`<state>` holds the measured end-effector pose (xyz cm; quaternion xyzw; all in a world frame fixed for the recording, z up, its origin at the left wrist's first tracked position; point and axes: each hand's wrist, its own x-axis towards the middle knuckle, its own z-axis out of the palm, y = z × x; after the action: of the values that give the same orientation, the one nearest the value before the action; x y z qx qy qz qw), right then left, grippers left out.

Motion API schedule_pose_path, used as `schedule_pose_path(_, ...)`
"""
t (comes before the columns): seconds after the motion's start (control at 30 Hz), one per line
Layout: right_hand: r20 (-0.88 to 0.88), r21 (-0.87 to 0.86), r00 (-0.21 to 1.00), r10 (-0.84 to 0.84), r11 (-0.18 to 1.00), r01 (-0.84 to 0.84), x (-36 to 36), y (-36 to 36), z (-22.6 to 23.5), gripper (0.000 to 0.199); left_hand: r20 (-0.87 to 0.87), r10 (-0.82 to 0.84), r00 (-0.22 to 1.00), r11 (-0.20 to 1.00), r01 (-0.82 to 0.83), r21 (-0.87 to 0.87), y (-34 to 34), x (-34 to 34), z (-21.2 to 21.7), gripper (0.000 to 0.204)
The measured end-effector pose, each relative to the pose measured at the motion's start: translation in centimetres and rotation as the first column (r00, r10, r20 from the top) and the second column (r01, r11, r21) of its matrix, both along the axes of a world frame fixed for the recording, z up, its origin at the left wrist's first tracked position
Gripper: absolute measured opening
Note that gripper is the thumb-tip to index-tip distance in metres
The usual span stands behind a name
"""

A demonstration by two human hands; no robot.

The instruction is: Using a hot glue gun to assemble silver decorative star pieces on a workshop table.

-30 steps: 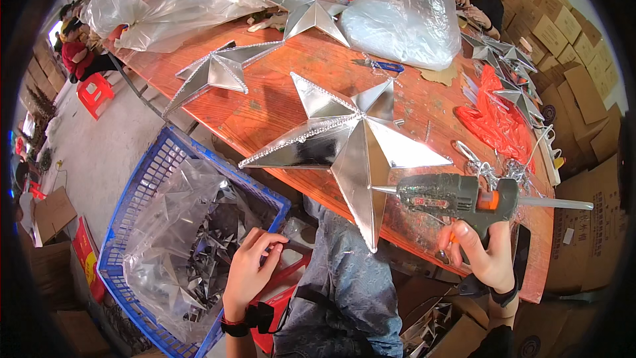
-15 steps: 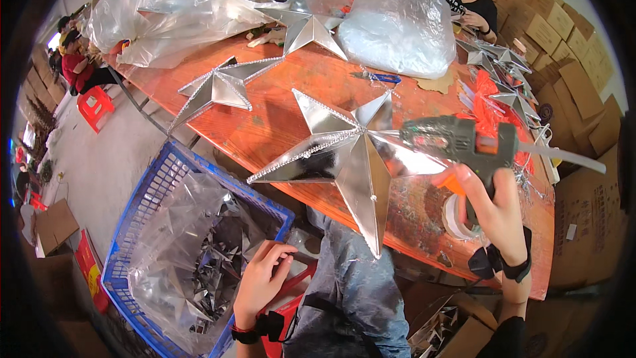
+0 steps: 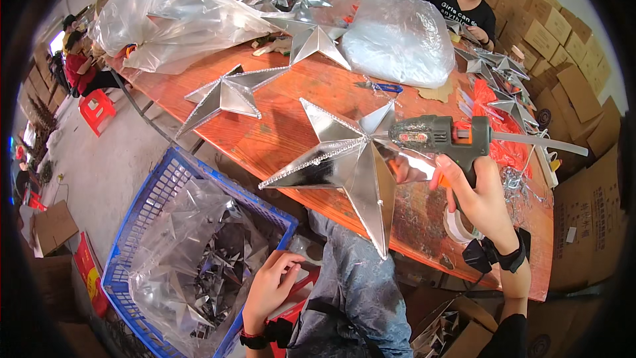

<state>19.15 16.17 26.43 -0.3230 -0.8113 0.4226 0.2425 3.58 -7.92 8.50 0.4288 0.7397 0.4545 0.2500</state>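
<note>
A large silver star [image 3: 361, 166] lies at the table's near edge, with beaded trim along some of its ridges. My right hand [image 3: 483, 199] is wrapped round a dark green hot glue gun [image 3: 430, 134], its nozzle at the star's centre. A translucent glue stick [image 3: 543, 141] juts from the gun's rear. Below the table edge, my left hand [image 3: 270, 292] hangs beside the blue basket [image 3: 265, 207], holding nothing visible. Its fingers are loosely bent, with the thumb apart. A smaller trimmed star [image 3: 228, 93] lies farther left on the table.
Clear plastic bags [image 3: 397, 33] and piled silver stars [image 3: 318, 43] fill the far side. A blue cutter knife [image 3: 384, 87] and a tape roll [image 3: 457, 225] lie on the orange table [image 3: 278, 132]. Across it, a person [image 3: 460, 10] sits near stacked cartons [image 3: 543, 20].
The glue gun has moved left and slightly down, its nozzle now at the star's centre. My left hand has shifted slightly right and down. The view has shifted a little.
</note>
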Motion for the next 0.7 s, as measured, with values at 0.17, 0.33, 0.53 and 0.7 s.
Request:
schedule_pose_path(0.17,-0.034,-0.01,0.999,-0.006,1.0,0.005,-0.34,-0.02,-0.12,0.024,0.004,0.01,1.0,1.0,-0.01,-0.023,-0.17,-0.01,0.11,0.016)
schedule_pose_path(0.33,-0.008,0.037,0.999,0.043,0.998,-0.042,-0.1,0.24,-0.31,0.028,0.004,-0.007,1.0,1.0,0.008,-0.027,-0.37,-0.1,-0.11,0.016)
schedule_pose_path(0.53,0.046,0.051,0.998,0.039,0.998,-0.041,0.2,0.1,0.06,0.031,0.008,-0.019,1.0,0.999,0.019,-0.025,-0.39,-0.15,-0.6,0.017)
schedule_pose_path(0.7,0.035,0.06,0.998,0.046,0.997,-0.048,0.46,-0.06,0.13,0.034,0.012,-0.02,1.0,0.999,0.02,-0.033,-0.38,-0.11,-0.57,0.017)
